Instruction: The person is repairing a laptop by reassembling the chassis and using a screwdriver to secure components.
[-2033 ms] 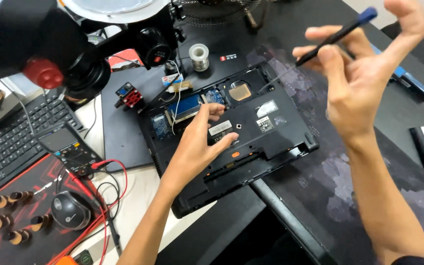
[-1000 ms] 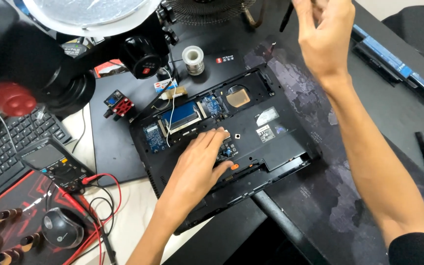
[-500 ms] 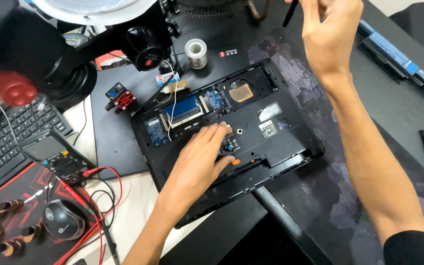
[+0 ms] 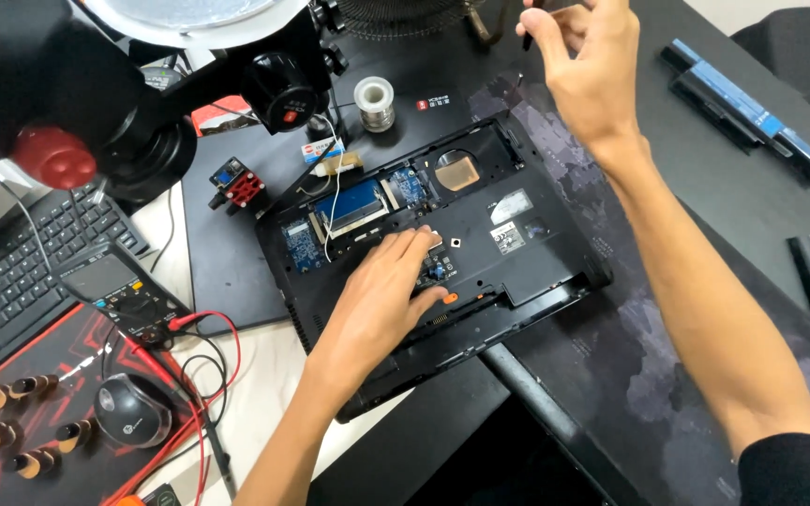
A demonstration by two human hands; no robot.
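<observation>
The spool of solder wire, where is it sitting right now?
In the head view the spool of solder wire stands on the dark mat at upper centre, just beyond the opened laptop, left of the raised right hand.

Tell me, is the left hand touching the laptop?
Touching. The head view shows the left hand lying flat on the opened laptop, palm down, fingers spread over the circuit boards in its middle, with no gap under them.

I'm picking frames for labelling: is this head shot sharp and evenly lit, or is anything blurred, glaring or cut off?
Head view: the opened laptop and left hand are sharp under soft, even light; the right hand is cropped at the top edge; the lamp glares white.
</observation>
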